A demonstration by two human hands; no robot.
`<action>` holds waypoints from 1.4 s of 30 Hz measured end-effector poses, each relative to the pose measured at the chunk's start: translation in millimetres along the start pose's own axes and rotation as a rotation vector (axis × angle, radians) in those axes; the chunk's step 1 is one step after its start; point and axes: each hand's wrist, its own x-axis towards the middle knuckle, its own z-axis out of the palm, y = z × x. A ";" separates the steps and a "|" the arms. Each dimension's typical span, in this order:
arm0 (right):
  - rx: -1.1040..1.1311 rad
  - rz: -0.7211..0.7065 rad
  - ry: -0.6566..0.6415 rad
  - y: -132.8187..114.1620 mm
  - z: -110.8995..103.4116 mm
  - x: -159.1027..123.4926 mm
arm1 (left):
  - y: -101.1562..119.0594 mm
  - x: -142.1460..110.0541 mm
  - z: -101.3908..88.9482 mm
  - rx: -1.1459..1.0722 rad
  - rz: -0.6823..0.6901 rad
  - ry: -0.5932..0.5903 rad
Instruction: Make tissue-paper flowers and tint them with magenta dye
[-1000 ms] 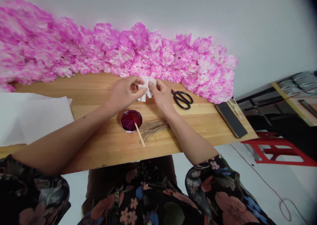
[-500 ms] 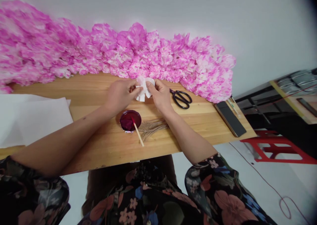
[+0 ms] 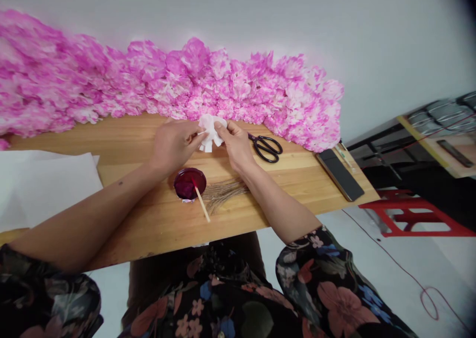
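Note:
Both hands pinch a white paper flower [image 3: 210, 129] with ruffled petals and cut strips along its lower edge. My left hand [image 3: 174, 143] grips its left side between thumb and fingers. From the right, my right hand [image 3: 238, 143] presses it with the thumb on top. Below the hands stands a round dish of dark red dye [image 3: 189, 181], a pale stick [image 3: 203, 204] leaning in it with a red-stained tip. A bundle of thin brown twine or stems [image 3: 225, 191] lies beside the dish, partly behind my right forearm.
Black-handled scissors [image 3: 268, 148] lie right of my right hand. White paper sheets [image 3: 48, 189] cover the table's left. Pink and white flowers [image 3: 208, 82] are piled along the back. A phone [image 3: 340, 174] lies near the right edge, above a red stool [image 3: 416, 219].
The view has shifted slightly, so most table things sit further left. The hands still hold the white paper flower, whose petals look a little more spread.

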 end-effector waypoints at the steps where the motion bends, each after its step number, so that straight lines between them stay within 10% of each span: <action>1: 0.006 -0.005 -0.002 -0.1 0.0 0.1 | 0.3 -0.2 -0.4 0.008 0.005 0.003; 13: 0.105 0.039 0.028 3.4 1.5 3.1 | -9.0 -2.8 2.9 -0.012 0.019 0.033; 24: -0.259 -0.294 0.064 -15.3 -3.5 -2.5 | -5.6 -4.2 -2.8 -0.124 -0.082 0.166; 33: -0.549 -0.548 -0.050 -16.4 -4.8 -5.1 | 16.2 -1.9 -12.6 -0.268 -0.127 0.051; 42: -0.522 -0.489 -0.071 -13.9 -5.9 -7.9 | -0.2 2.6 1.7 -0.524 -0.294 -0.022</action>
